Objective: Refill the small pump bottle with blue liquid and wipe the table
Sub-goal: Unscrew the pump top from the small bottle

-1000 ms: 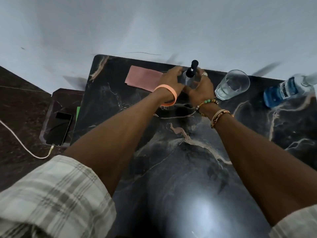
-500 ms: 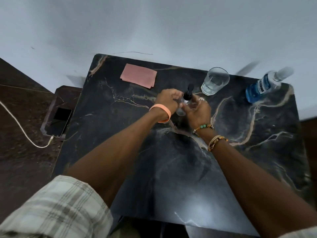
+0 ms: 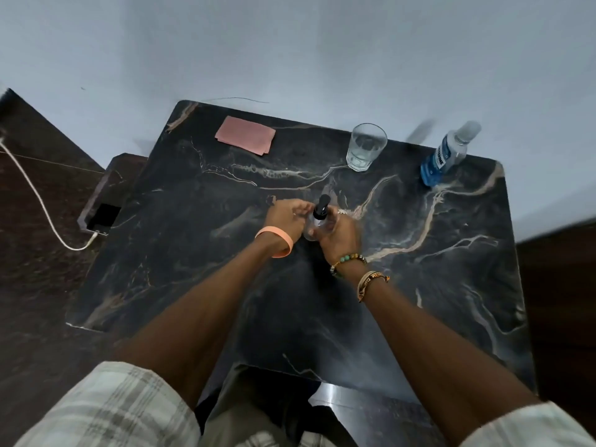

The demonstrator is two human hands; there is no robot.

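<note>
So the person is leaning over one black marble table (image 3: 435, 285), its pale veins catching the light; both forearms are reaching to its middle, where the work is going on. One blue mouthwash bottle (image 3: 446, 156) is standing at the far right corner, well apart from the hands; one clear drinking glass (image 3: 366, 146) is sitting to its left, and one folded pink cloth (image 3: 245, 139) is lying at the far left, untouched; off the table's left edge one phone (image 3: 102, 216) is charging on a lower ledge.

Between the hands the small pump bottle (image 3: 317, 221) is standing near the table's centre, clear, seemingly empty, its black pump head still seated. The right hand (image 3: 338, 232) is wrapping around the bottle's body, grasping it; the left hand (image 3: 287, 219) is curling in beside the neck, fingers pinched at the collar, though whether they are actually gripping it I cannot tell.

Unscrewing the pump looks like the step in hand; doing it well probably means holding the body firmly upright on the marble, twisting only the collar, and lifting the dip tube straight out so nothing drips.
</note>
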